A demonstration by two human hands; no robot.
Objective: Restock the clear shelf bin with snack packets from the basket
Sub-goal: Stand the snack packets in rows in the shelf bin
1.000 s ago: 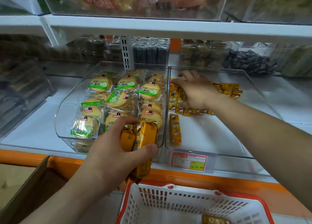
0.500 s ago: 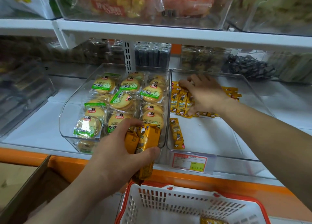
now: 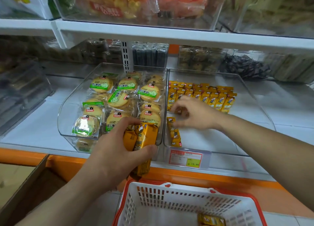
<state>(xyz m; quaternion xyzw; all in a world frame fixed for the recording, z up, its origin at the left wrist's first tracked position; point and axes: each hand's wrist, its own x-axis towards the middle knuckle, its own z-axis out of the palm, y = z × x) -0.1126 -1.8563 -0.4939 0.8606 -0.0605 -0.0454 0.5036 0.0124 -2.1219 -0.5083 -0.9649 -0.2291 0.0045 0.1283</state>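
Note:
The clear shelf bin (image 3: 254,96) on the right holds a row of yellow snack packets (image 3: 209,94) across its back. One more yellow packet (image 3: 175,135) lies alone near the bin's front left. My right hand (image 3: 197,115) is inside the bin at the row's left end, fingers curled and pinching what looks like a packet, though it is blurred. In front of the neighbouring bin, my left hand (image 3: 117,151) grips a bundle of yellow packets (image 3: 144,137). The red and white basket (image 3: 169,202) sits below with a packet (image 3: 210,219) left in it.
Beside it on the left, a clear bin (image 3: 68,116) is packed with round biscuit packs. A price tag (image 3: 186,158) hangs on the shelf's front. An upper shelf (image 3: 169,36) overhangs the bins. At lower left sits a cardboard box (image 3: 30,188).
My right hand has drawn back from the row of packets toward the bin's front, and its fingers have curled. My left hand has kept its bundle in place.

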